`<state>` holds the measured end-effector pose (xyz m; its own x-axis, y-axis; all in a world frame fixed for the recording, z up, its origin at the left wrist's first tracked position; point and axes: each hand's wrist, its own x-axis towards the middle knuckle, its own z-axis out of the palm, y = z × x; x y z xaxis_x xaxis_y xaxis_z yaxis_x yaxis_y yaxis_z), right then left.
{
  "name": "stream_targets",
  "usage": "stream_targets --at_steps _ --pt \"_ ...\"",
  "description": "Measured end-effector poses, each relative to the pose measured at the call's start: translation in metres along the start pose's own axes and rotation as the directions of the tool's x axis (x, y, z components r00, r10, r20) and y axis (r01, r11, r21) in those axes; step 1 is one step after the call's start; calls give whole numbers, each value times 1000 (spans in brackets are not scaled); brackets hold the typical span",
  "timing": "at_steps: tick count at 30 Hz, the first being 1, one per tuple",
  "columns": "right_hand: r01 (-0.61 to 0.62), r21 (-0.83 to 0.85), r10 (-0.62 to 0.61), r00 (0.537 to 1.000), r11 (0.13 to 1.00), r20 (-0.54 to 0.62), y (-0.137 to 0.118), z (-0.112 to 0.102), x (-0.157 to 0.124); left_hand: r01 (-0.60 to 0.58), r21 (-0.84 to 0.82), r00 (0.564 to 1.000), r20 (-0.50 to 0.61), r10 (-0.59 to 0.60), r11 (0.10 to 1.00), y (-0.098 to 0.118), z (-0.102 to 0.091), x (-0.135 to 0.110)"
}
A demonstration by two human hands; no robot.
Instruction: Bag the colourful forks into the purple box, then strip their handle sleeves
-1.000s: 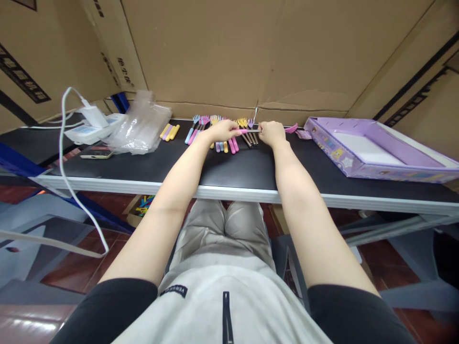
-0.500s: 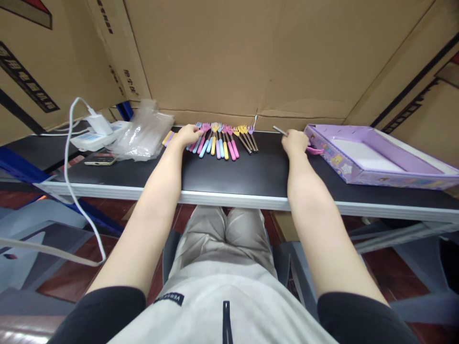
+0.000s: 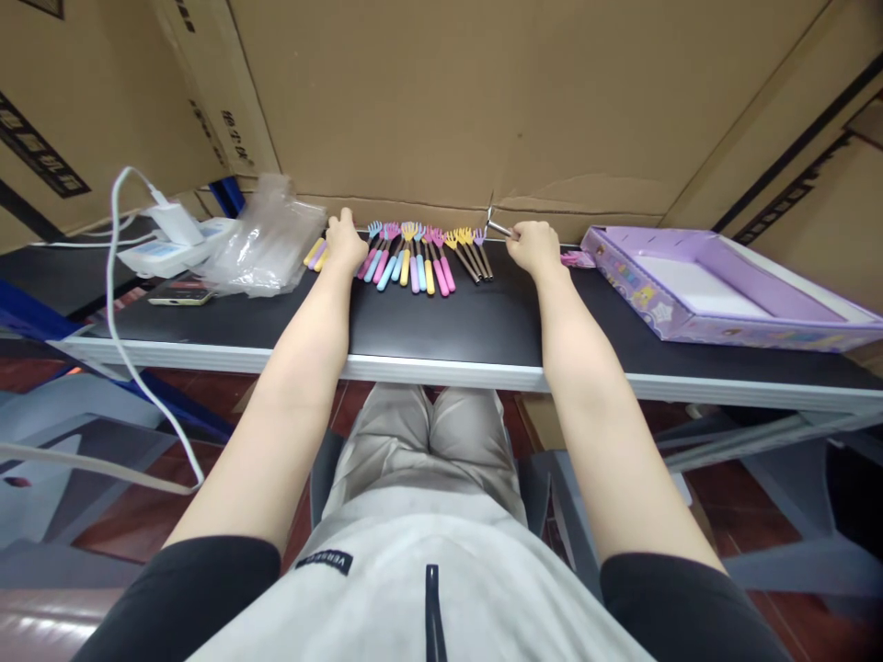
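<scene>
Several small claw-headed back scratchers (image 3: 415, 262) lie in a fanned row on the black table, with pink, blue, yellow and purple handles. At the row's left end my left hand (image 3: 345, 244) rests low beside a few loose yellow and purple handles (image 3: 315, 252). Its fingertips point down and away, so their grip is hidden. My right hand (image 3: 536, 246) is closed on a thin metal rod (image 3: 499, 228) that sticks out to the left, just right of the bare-shafted scratchers (image 3: 477, 257). Pink claw pieces (image 3: 578, 259) lie behind that hand's right side.
An open purple box (image 3: 751, 338) stands on the right of the table (image 3: 441, 331). To the left are clear plastic bags (image 3: 262, 248), a phone (image 3: 180, 292), and a white power strip (image 3: 176, 253) with a hanging cable. Cardboard walls (image 3: 517, 101) enclose the back.
My left hand has drawn left, off the claw heads to the loose handles. My right hand has moved left with the rod, away from the pink pieces. The view has shifted slightly.
</scene>
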<state>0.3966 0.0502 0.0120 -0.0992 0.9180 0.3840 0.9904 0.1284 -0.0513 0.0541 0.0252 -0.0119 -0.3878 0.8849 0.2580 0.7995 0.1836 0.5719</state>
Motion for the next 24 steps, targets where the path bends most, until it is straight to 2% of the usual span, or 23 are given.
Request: stream_targets --at_steps 6,11,15,18,24 --pt "57 1 -57 998 998 -21 3 9 6 51 183 995 80 -67 982 -9 5 5" --pt "60 -10 -60 998 998 -8 3 14 10 71 233 992 88 -93 970 -8 1 2" --pt "73 -6 -73 997 997 11 2 17 12 21 195 997 74 -36 981 -2 -1 -1" --pt "71 5 -72 997 997 36 2 18 12 -70 157 995 77 59 985 5 1 -3" --pt "75 64 -83 988 995 131 -1 19 7 -264 205 960 154 235 943 23 14 -12"
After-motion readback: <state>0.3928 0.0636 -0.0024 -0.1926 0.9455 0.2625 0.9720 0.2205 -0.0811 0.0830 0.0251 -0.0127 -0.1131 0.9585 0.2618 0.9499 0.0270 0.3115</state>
